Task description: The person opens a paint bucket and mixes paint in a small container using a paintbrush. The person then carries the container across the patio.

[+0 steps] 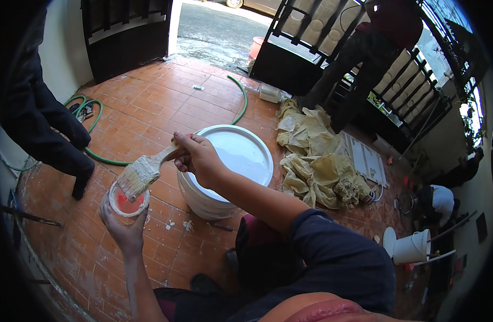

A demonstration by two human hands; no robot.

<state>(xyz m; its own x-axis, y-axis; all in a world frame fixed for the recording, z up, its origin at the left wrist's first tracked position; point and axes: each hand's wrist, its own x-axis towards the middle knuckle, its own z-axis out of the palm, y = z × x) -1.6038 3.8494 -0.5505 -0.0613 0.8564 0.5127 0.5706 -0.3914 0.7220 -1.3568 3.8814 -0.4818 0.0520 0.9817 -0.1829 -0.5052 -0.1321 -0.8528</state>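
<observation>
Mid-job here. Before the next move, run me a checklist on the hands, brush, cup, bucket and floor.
1. Right hand has the brush by its handle: ok.
2. Left hand supports the cup: ok.
3. Bristles clear of the cup's rim: cannot tell; they overlap in this view.
4. Amount in the cup: cannot tell; red shows inside.
5. Large white bucket upright: ok.
6. Floor clean: not ok; white bits lie beside the bucket.

The person wears a short-sleeved navy top [340, 257], dark trousers [270, 265] with maroon panels [250, 231], and dark footwear [204, 283].
</observation>
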